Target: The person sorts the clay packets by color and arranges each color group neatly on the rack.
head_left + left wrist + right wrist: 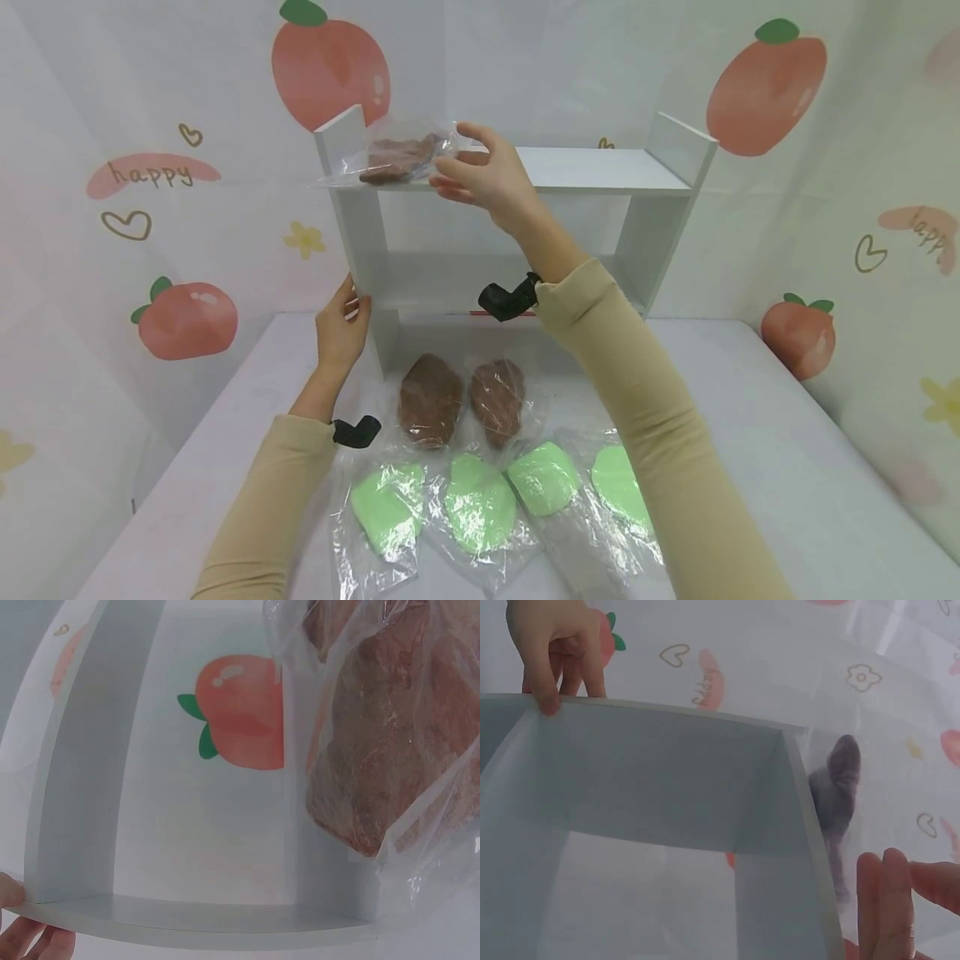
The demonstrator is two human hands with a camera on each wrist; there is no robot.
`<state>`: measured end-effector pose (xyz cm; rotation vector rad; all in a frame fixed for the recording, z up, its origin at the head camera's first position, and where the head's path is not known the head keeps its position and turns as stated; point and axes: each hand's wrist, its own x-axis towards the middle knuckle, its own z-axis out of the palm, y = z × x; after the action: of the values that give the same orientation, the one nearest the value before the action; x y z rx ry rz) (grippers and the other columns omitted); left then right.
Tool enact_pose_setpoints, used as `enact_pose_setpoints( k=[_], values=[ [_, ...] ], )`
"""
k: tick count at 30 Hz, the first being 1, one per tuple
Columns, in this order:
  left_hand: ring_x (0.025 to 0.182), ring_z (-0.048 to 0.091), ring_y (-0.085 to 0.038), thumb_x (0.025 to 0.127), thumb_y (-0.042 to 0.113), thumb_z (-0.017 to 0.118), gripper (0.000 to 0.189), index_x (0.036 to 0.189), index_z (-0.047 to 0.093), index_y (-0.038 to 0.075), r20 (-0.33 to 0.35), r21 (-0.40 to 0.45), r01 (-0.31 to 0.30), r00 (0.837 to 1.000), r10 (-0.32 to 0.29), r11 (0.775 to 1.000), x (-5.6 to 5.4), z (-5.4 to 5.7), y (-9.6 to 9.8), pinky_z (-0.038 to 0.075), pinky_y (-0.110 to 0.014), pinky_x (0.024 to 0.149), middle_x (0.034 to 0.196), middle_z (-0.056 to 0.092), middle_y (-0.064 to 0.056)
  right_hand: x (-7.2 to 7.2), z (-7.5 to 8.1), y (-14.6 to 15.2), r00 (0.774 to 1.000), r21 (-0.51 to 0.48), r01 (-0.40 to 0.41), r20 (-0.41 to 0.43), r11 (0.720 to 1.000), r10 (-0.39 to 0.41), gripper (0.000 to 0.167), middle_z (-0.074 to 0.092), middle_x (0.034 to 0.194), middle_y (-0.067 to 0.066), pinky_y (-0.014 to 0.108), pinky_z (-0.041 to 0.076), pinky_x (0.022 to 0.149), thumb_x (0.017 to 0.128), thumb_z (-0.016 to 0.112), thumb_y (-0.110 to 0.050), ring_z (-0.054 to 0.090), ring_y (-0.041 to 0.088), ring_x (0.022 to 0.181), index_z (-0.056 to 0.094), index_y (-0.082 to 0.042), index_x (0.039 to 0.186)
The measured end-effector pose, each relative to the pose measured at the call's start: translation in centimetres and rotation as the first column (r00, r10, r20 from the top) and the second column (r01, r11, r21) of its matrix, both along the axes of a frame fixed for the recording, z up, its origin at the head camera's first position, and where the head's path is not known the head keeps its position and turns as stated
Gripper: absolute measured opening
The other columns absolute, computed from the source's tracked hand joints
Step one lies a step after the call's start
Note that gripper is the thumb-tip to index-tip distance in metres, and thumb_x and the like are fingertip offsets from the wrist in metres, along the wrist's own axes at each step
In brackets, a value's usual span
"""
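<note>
My left hand [341, 329] grips the left side panel of a white shelf unit [600, 171]; in the right wrist view, thumb and fingers of this left hand [559, 637] straddle the board's edge. On the unit's top board, at the left end, lies a clear plastic bag with a flat brown lump [397, 158]. Beside that bag is my right hand [487, 179], with fingers extended and thumb apart; the right wrist view has these fingers [889, 907] clear of the brown lump. Two bagged brown lumps [431, 404] lie on the table before the unit.
Several clear bags with light green flat pieces [480, 504] lie in a row at the table's front, partly under my right sleeve. Upright end boards [678, 154] flank the top shelf. Behind hangs a fruit-printed curtain [510, 67]. White table [750, 433] extends to the right.
</note>
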<state>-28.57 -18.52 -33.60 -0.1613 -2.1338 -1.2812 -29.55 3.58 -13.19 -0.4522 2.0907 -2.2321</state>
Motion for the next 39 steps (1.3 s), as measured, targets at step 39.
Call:
enact_pose_setpoints(
  k=[39],
  values=[
    [0.107,0.060,-0.044,0.092,0.004,0.053,0.048,0.139,0.043,0.006,0.033,0.013,-0.004,0.999,0.004,1.000,0.2,0.4,0.0,0.054,-0.047,0.089,0.121,0.058,-0.030,6.1,-15.0,11.3,0.960,0.534,-0.210,-0.046,0.819,0.276,0.055,0.056,0.127,0.019,0.036,0.055,0.090,0.090,0.062,-0.018,0.062,0.030,0.108,0.039,-0.012,0.140]
  ],
)
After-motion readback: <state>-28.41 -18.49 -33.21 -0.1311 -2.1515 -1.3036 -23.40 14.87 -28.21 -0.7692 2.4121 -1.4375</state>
